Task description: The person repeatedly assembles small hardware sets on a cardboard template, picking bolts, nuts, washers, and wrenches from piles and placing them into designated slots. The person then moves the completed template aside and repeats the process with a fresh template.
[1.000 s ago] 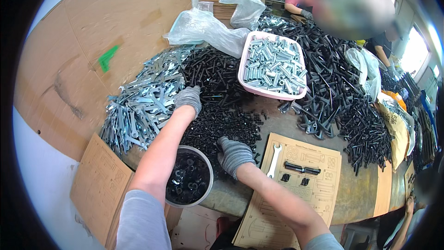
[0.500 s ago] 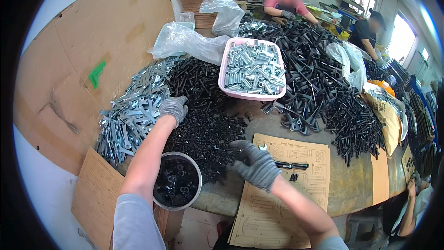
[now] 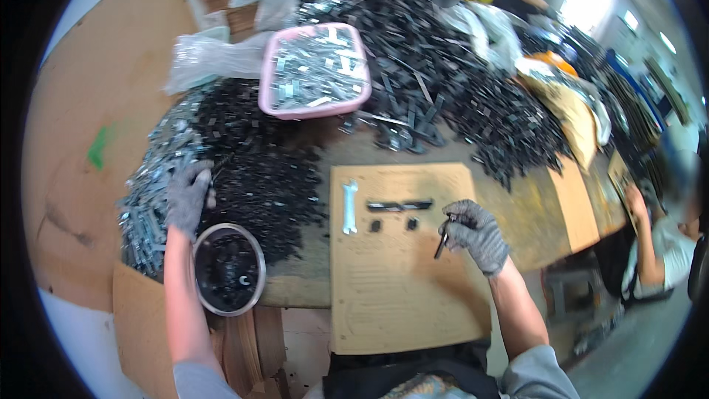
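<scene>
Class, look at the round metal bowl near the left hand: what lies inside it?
The round metal bowl holds small black parts, with one pale curved piece on top. Its bottom is covered, so anything deeper cannot be seen.

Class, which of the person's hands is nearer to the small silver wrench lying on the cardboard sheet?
Right. The right hand is beside the wrench on the cardboard sheet; the left hand rests farther off.

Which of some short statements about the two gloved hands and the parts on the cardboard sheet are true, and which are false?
1. The right hand holds a dark screw. True.
2. The left hand grips the flat wrench. False: the wrench lies alone on the cardboard sheet; this hand rests on the silver parts pile.
3. The pink tray holds silver parts. True.
4. The round metal bowl stands on the cardboard sheet. False: it stands left of it, beside the left forearm.
</scene>
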The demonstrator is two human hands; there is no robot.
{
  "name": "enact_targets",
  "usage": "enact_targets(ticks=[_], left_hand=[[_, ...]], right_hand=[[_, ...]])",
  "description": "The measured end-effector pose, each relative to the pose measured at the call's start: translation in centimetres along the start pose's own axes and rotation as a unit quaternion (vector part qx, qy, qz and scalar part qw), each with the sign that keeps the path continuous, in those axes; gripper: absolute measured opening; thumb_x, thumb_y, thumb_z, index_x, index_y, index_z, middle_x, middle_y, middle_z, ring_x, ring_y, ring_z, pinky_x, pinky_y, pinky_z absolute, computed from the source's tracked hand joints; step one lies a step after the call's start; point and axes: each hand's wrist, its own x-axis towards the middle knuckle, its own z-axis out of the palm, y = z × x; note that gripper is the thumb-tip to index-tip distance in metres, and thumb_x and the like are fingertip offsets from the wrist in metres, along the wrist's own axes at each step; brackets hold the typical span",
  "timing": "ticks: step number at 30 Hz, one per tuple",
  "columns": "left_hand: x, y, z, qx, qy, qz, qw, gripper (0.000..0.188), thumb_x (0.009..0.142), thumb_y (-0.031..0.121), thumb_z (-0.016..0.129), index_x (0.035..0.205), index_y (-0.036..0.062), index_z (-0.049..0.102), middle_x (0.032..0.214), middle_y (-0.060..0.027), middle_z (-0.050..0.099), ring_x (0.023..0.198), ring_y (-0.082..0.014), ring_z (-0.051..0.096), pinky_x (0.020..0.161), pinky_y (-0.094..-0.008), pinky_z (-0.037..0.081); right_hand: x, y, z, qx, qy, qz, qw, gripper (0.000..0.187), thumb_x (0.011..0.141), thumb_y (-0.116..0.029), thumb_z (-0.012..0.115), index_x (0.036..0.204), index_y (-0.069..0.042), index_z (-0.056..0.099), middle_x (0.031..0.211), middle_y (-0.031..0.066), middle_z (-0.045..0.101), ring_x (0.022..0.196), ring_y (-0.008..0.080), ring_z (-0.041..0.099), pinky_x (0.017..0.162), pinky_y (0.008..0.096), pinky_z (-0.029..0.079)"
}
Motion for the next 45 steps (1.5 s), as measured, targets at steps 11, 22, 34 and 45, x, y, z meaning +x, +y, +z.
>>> enact_targets(ticks=[11, 22, 34, 45], left_hand=[[-19.9, 2.1, 17.3, 0.204, -0.398, 0.271, 0.852, 0.019, 0.087, 0.018, 0.056, 0.099, 0.0087, 0.067, 0.088, -0.0135, 0.066, 0.086, -0.0306, 0.063, 0.077, -0.0382, 0.051], [-15.2, 10.8, 21.5, 0.252, -0.375, 0.238, 0.860, 0.018, 0.082, 0.022, 0.063, 0.090, 0.0062, 0.064, 0.080, -0.0147, 0.066, 0.075, -0.0313, 0.065, 0.070, -0.0388, 0.052], [-10.9, 12.8, 33.8, 0.456, -0.436, 0.310, 0.712, 0.027, 0.081, 0.028, 0.061, 0.101, 0.0105, 0.067, 0.097, -0.0142, 0.066, 0.093, -0.0319, 0.063, 0.081, -0.0412, 0.050], [-11.7, 8.6, 32.2, 0.376, -0.405, 0.353, 0.755, 0.030, 0.083, 0.028, 0.060, 0.108, 0.0109, 0.062, 0.101, -0.0131, 0.063, 0.094, -0.0314, 0.060, 0.083, -0.0417, 0.048]], right_hand=[[-5.8, 4.8, -4.7, -0.019, 0.045, 0.045, 0.998, 0.020, 0.082, -0.001, 0.066, 0.099, -0.002, 0.058, 0.080, 0.0061, 0.064, 0.068, 0.0117, 0.063, 0.057, 0.0244, 0.052], [-4.5, 6.2, -7.6, -0.187, 0.125, -0.165, 0.960, 0.020, 0.074, -0.010, 0.076, 0.087, -0.002, 0.063, 0.075, 0.0061, 0.063, 0.067, 0.0129, 0.056, 0.067, 0.0269, 0.050], [-0.8, 6.0, -6.6, -0.452, 0.196, -0.174, 0.853, 0.023, 0.074, -0.022, 0.073, 0.090, -0.008, 0.066, 0.079, 0.0110, 0.064, 0.069, 0.0266, 0.062, 0.066, 0.0352, 0.051], [0.9, 6.3, -6.3, -0.478, 0.165, -0.180, 0.844, 0.025, 0.078, -0.026, 0.068, 0.096, -0.009, 0.068, 0.086, 0.0106, 0.065, 0.078, 0.0292, 0.062, 0.072, 0.0380, 0.050]])
